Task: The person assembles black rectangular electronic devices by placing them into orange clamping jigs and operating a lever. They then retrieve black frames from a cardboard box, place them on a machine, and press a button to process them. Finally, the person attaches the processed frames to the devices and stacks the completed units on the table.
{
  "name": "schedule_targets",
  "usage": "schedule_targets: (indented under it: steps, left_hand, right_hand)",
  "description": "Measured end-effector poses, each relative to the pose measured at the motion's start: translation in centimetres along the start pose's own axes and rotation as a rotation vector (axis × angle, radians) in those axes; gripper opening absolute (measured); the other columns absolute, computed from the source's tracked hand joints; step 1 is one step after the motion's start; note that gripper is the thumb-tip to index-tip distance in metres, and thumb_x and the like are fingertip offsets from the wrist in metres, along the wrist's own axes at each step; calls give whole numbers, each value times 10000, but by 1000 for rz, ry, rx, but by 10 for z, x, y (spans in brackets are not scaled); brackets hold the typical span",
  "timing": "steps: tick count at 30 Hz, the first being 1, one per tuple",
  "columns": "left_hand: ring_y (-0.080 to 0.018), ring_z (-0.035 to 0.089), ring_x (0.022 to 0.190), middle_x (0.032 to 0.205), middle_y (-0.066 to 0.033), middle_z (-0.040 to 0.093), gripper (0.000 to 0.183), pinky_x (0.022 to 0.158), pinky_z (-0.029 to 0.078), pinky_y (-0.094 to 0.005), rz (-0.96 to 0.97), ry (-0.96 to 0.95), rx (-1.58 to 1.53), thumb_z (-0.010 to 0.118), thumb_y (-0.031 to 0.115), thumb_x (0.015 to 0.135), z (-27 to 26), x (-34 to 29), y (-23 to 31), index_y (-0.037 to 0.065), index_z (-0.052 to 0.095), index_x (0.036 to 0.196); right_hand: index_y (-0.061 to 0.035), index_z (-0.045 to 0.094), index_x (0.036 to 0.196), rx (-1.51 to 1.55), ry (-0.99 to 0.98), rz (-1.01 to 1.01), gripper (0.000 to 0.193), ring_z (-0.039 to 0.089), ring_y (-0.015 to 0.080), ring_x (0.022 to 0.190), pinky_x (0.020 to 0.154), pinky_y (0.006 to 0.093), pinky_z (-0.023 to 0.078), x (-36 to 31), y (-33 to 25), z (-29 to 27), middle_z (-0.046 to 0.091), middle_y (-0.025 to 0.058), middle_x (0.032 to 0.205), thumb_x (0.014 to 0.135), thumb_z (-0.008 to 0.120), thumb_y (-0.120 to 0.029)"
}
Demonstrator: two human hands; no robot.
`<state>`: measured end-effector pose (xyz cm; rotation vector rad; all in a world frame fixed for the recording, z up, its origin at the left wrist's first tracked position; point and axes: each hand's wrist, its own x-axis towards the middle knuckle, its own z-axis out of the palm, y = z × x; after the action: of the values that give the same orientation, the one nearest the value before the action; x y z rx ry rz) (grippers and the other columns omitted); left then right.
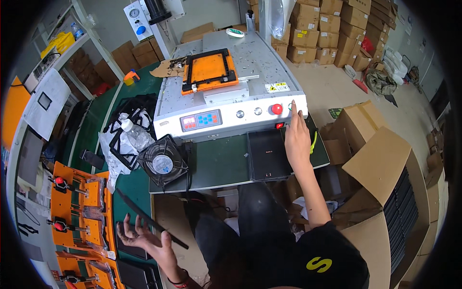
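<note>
The hands are apart: front-left of the machine (231, 128), the left hand (155, 244) loosely pinches a black panel (151, 220), which spread fingers could drop; the right hand (298, 138), unclenched, fingers the machine's front-right button (290, 107).

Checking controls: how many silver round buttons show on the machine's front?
2: the left silver button, nearer the keypad; the right silver button, beside the red button. The right hand may hide another.
</note>
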<state>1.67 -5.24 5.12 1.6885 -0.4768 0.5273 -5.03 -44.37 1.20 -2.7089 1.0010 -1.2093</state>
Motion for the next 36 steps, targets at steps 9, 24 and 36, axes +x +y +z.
schedule_targets:
  steps: [9,24,36]
  left_hand:
    - [-302,393,1194,1350,-168,242,1088,1031,328,-431,-167,-383,-69,795,194,665,68,-5,51,105,24,1428]
    - [-354,434,1198,1381,-183,240,1078,1025,371,-492,-768,-340,-448,740,544,693,33,-57,57,66,98,1416]
    - [-415,363,1238,1352,-214,364,906,1079,233,-562,-1649,-980,-1683,627,535,781,59,-139,-17,294,88,1469]
  right_hand:
    - [-9,343,1400,-354,-174,-143,606,600,342,1051,943,404,429,46,-15,-36,629,251,1066,826,535,-39]
    - [-248,-21,1493,2744,-1102,293,1199,370,456,1270,1100,489,218,-75,-134,-36,314,313,1403,620,625,-756]
    - [8,133,1460,2546,-1553,170,1240,401,445,1252,1090,462,243,-117,-145,-16,359,347,1360,642,442,-871]
